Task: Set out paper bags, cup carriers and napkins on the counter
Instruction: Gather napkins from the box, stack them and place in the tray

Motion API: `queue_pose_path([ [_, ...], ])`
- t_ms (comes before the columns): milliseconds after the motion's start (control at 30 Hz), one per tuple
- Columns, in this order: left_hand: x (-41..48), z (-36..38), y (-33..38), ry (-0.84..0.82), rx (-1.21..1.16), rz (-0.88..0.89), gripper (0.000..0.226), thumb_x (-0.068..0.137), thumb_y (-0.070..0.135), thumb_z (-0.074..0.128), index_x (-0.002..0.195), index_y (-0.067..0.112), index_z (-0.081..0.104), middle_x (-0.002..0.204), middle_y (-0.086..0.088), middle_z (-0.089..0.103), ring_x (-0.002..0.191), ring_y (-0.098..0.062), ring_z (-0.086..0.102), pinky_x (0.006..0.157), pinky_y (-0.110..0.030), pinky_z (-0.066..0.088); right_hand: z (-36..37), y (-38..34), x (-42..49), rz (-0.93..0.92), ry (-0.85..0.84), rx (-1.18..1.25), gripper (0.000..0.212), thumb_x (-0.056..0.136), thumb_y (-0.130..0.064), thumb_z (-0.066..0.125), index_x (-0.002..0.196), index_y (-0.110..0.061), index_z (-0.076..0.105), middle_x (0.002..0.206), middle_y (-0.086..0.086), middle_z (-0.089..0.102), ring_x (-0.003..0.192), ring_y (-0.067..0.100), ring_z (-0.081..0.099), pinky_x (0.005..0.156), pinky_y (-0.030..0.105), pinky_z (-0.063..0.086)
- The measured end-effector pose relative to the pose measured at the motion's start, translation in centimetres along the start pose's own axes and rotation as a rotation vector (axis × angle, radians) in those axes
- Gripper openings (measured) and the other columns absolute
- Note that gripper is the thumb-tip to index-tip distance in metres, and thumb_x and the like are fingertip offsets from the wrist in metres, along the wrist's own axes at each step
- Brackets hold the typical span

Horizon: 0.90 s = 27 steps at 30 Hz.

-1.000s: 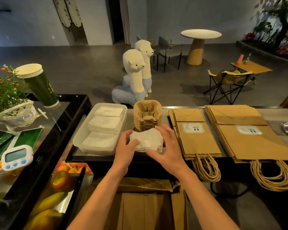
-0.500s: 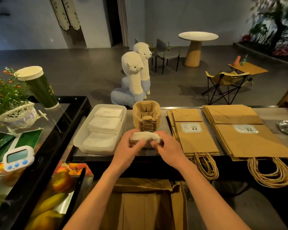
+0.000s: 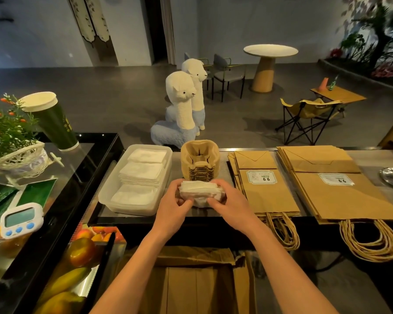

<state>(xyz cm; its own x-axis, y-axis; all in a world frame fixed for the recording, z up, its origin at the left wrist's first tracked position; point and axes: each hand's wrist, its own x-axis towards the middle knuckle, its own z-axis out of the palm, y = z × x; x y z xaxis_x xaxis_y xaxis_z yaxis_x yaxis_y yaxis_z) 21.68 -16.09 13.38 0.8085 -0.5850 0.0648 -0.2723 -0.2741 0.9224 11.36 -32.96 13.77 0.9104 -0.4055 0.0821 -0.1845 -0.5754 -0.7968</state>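
1. Compared with one second ago, the napkin bundle (image 3: 200,191) is no longer lying flat under the palms; it is now being squeezed together just in front of the cup carriers (image 3: 200,159).
2. The left hand (image 3: 173,207) and right hand (image 3: 229,205) are gripping it from opposite ends with curled fingers, probably to keep the loose sheets together.
3. The plastic tray (image 3: 104,196) beside it is already holding napkin piles, so the bundle is likely going there.
4. The paper bags (image 3: 268,193) are lying flat, their handles hanging over the counter (image 3: 372,159) edge for easy pulling.
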Motion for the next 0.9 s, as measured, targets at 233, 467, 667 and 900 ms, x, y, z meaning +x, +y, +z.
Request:
queue_pose_path([
  [233,0.0,0.3,-0.3,-0.027,0.082,0.020,0.057,0.093,0.016,0.070,0.137,0.039,0.042,0.119,0.026,0.060,0.096,0.002,0.065,0.087,-0.024,0.057,0.1,0.2,-0.1,-0.120,0.000,-0.283,0.059,0.102,-0.045,0.052,0.155,-0.042,0.027,0.148,-0.013,0.037,0.104,0.006,0.054,0.083,0.022,0.050],
  [467,0.0,0.4,0.0,-0.035,0.141,0.031,0.058,0.096,0.018,0.067,0.140,0.041,0.037,0.117,0.032,0.055,0.100,0.011,0.060,0.087,-0.017,0.053,0.1,0.4,-0.3,-0.122,0.016,-0.346,0.052,0.106,-0.042,0.045,0.155,-0.034,0.031,0.152,-0.011,0.039,0.110,0.009,0.057,0.080,0.023,0.051],
  [667,-0.1,0.5,0.0,0.001,0.118,0.039,0.052,0.096,0.016,0.067,0.135,0.042,0.043,0.122,0.022,0.061,0.107,0.008,0.061,0.092,-0.017,0.051,0.1,0.3,-0.7,0.004,0.022,-0.141,0.067,0.100,-0.034,0.061,0.156,-0.036,0.024,0.138,-0.010,0.056,0.114,0.012,0.059,0.095,0.034,0.052],
  [900,-0.7,0.1,0.7,0.089,0.073,0.084,0.047,0.094,0.013,0.072,0.127,0.037,0.050,0.118,0.024,0.061,0.110,0.008,0.059,0.097,-0.022,0.053,0.6,-0.3,-1.0,-0.051,0.167,-0.092,0.036,0.096,-0.023,0.068,0.130,-0.027,0.058,0.122,-0.014,0.062,0.109,0.004,0.058,0.093,0.032,0.054],
])
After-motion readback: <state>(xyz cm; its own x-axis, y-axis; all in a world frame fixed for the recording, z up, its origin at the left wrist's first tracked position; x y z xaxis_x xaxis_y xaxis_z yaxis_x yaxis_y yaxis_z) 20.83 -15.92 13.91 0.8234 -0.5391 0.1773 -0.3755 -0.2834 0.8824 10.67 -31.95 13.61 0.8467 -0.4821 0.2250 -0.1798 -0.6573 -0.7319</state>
